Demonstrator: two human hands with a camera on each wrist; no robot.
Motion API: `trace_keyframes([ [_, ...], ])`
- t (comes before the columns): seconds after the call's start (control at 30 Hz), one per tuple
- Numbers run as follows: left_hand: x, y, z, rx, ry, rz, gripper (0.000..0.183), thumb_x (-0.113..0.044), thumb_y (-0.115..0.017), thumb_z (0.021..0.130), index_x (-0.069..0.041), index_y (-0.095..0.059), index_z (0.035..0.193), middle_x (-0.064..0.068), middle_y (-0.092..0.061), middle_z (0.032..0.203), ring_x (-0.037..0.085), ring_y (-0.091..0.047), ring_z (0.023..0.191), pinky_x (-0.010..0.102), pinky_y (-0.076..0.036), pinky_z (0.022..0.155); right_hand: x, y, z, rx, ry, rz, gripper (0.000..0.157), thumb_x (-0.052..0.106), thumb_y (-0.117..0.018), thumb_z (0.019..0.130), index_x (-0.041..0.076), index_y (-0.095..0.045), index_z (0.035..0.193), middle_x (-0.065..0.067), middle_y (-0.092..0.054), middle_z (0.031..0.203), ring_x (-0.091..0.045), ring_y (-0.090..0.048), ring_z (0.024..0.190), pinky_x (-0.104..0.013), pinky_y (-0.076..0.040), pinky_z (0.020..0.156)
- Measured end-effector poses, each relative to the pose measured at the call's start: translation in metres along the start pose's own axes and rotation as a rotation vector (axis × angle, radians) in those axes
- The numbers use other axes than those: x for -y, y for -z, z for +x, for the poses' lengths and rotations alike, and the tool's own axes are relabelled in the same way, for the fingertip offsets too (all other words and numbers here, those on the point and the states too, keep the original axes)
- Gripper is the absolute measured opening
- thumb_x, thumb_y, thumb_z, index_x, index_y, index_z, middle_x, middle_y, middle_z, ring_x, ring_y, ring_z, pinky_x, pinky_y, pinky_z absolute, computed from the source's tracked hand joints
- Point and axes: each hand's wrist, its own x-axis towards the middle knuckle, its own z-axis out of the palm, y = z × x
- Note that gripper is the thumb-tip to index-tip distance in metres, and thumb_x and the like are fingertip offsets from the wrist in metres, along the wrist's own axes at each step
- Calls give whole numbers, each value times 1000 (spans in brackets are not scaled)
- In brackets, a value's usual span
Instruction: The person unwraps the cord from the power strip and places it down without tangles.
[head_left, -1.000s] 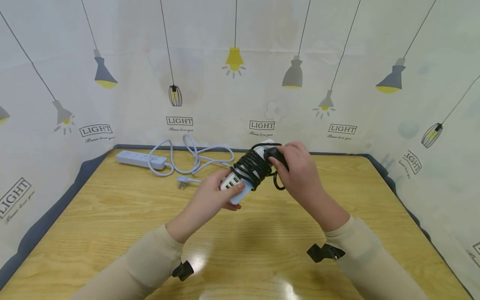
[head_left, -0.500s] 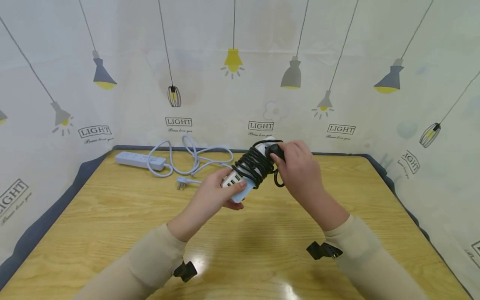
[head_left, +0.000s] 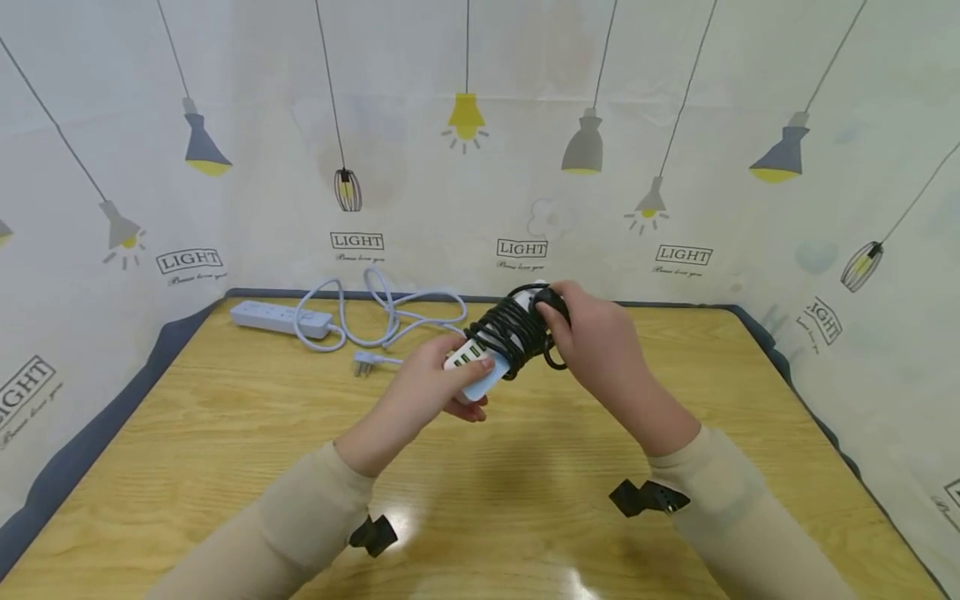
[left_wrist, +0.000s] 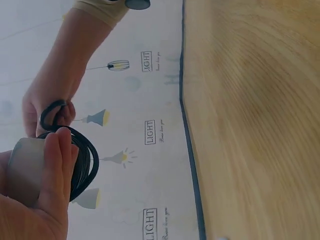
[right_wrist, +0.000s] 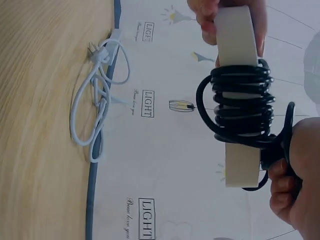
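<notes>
A white power strip (head_left: 459, 360) with a pale blue end section is held tilted above the table. Its black cord (head_left: 512, 332) is wound round the middle in several turns. My left hand (head_left: 431, 379) grips the near end, thumb on top and fingers beneath. At the far end my right hand (head_left: 603, 340) grips the cord's black plug (head_left: 553, 303) against the strip's face. The right wrist view shows the plug (right_wrist: 271, 154) beside the strip's side, partly hidden by curled fingers, with a loose cord loop near the hand. Whether the plug sits in a socket cannot be seen.
A second, white power strip (head_left: 273, 318) lies at the table's back left. Its white cord (head_left: 390, 321) spreads in loose loops along the back edge, ending in a white plug (head_left: 366, 362). A lamp-printed curtain (head_left: 420, 167) surrounds the wooden table (head_left: 480, 508).
My right hand has closed in slightly over the black plug, and its fingers have shifted. The wound power strip has moved only a little; my left hand keeps its grip.
</notes>
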Motion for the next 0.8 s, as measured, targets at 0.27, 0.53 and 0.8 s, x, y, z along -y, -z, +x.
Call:
trace_keyframes([
  [0.27,0,1,-2,4,-2,-30,32,-16,-63,96,6,-50,115,26,-62,84,26,-67,58,45,-59,62,-4,-2,1,-13,-4,80,26,17,-64,96,-4,-59,109,-14,-65,78,-21,-54,53,-36,-47,49],
  [0.53,-6,-5,-1,-27,-18,-61,34,-16,-63,96,7,-48,115,23,-62,79,24,-66,56,42,-59,61,-10,-7,8,-217,194,-27,27,12,-72,89,-10,-63,101,-23,-67,85,-36,-66,71,-48,-55,62],
  [0.8,-3,-6,0,-23,-24,-70,35,-16,-64,95,8,-49,115,22,-62,80,23,-66,56,41,-59,60,-12,-3,8,-170,172,41,22,11,-70,91,-8,-64,102,-20,-68,84,-30,-65,65,-45,-54,57],
])
